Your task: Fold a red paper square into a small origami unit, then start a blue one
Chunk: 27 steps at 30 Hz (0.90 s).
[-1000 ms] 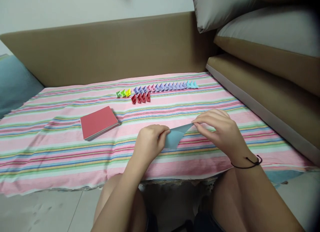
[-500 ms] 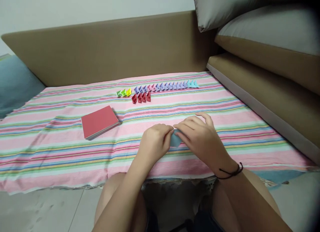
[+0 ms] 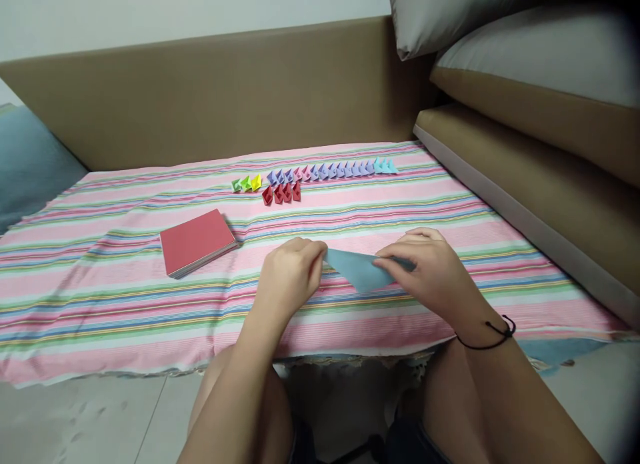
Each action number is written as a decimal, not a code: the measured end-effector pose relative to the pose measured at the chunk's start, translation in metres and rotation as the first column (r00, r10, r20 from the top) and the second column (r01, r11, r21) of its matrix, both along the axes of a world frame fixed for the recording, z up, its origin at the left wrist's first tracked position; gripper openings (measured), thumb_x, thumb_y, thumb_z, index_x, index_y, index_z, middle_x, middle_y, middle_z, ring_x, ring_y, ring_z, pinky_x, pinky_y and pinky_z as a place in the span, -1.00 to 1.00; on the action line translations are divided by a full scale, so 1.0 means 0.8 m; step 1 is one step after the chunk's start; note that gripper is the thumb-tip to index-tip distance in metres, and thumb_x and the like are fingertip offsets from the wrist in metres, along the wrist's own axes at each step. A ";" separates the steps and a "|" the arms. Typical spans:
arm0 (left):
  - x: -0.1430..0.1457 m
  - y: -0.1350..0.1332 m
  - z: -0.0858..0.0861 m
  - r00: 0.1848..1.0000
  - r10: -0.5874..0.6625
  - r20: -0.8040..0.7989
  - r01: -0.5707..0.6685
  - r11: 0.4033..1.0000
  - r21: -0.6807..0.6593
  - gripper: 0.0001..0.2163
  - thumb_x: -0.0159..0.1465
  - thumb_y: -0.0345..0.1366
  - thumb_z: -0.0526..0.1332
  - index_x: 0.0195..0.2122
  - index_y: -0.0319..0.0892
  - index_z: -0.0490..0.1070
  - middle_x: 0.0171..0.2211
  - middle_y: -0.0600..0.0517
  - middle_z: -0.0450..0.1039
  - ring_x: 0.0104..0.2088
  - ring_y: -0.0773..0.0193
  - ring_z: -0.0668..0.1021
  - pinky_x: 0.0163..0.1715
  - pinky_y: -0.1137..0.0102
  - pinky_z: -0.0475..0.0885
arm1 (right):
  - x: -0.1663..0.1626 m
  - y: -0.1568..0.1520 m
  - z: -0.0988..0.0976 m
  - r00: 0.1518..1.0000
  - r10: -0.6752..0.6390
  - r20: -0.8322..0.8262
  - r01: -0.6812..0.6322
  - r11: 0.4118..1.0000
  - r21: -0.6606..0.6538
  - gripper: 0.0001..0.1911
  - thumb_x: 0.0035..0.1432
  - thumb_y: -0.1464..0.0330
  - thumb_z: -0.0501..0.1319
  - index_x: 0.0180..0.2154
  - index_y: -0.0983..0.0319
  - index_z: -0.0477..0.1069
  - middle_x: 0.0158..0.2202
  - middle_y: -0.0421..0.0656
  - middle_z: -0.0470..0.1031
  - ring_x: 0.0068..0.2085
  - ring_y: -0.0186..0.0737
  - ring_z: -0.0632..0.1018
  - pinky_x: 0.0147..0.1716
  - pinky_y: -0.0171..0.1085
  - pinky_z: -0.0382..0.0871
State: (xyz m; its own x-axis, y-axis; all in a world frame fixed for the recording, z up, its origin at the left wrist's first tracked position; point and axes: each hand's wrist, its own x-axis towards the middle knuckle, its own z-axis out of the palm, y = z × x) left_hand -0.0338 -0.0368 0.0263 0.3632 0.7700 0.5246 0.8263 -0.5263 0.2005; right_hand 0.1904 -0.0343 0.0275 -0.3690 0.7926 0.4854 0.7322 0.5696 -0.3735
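Note:
A folded piece of blue-grey paper (image 3: 367, 272), triangular with its point toward me, is held up between both hands over the striped cloth. My left hand (image 3: 293, 274) pinches its left corner between thumb and fingers. On the other side, my right hand (image 3: 425, 267) grips the upper right edge, thumb below and fingers above, hiding part of that end. Farther back on the cloth stands a row of small folded paper pieces (image 3: 331, 171) in purple, pink and light blue. Several red folded pieces (image 3: 287, 194) sit in front of them, with green and yellow ones (image 3: 246, 183) to the left.
A stack of square paper with a red top (image 3: 197, 243) lies left of my hands. The pink striped cloth (image 3: 125, 277) covers the seat. A brown backrest (image 3: 225, 97) rises behind, cushions (image 3: 525, 57) are piled at right, and a blue pillow (image 3: 35, 161) leans at left.
My hands have moved apart, the left one leftward and the right one rightward. Much more of the blue-grey paper now shows, stretched between them.

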 end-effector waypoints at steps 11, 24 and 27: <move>-0.008 0.009 0.006 0.627 0.194 0.754 -0.023 0.973 -0.230 -0.76 0.25 -0.18 0.11 -0.29 -0.21 0.49 -0.36 -0.04 0.55 -0.28 0.22 0.58 -0.27 0.37 0.46 | 0.000 -0.002 -0.003 0.800 -0.199 -0.566 -0.203 0.798 -0.568 -0.76 0.02 0.16 0.27 -0.44 0.21 0.50 -0.40 -0.18 0.54 -0.37 -0.20 0.49 -0.42 -0.28 0.29; 0.023 -0.007 0.014 0.338 0.263 0.903 0.320 0.871 -0.373 -0.78 0.10 -0.17 0.29 -0.34 -0.22 0.57 -0.45 0.01 0.56 -0.43 0.29 0.53 -0.45 0.46 0.39 | -0.023 -0.004 -0.016 0.749 -0.224 -0.624 -0.438 0.540 -0.719 -0.69 -0.07 0.12 0.32 -0.46 0.25 0.46 -0.47 -0.19 0.45 -0.44 -0.31 0.41 -0.46 -0.33 0.26; 0.022 -0.009 0.015 0.322 0.258 0.911 0.334 0.869 -0.364 -0.78 0.10 -0.17 0.29 -0.38 -0.24 0.56 -0.39 -0.06 0.58 -0.42 0.25 0.54 -0.45 0.44 0.39 | -0.024 -0.005 -0.019 0.775 -0.204 -0.598 -0.425 0.532 -0.732 -0.68 -0.06 0.11 0.31 -0.43 0.26 0.49 -0.44 -0.16 0.48 -0.41 -0.27 0.44 -0.45 -0.31 0.29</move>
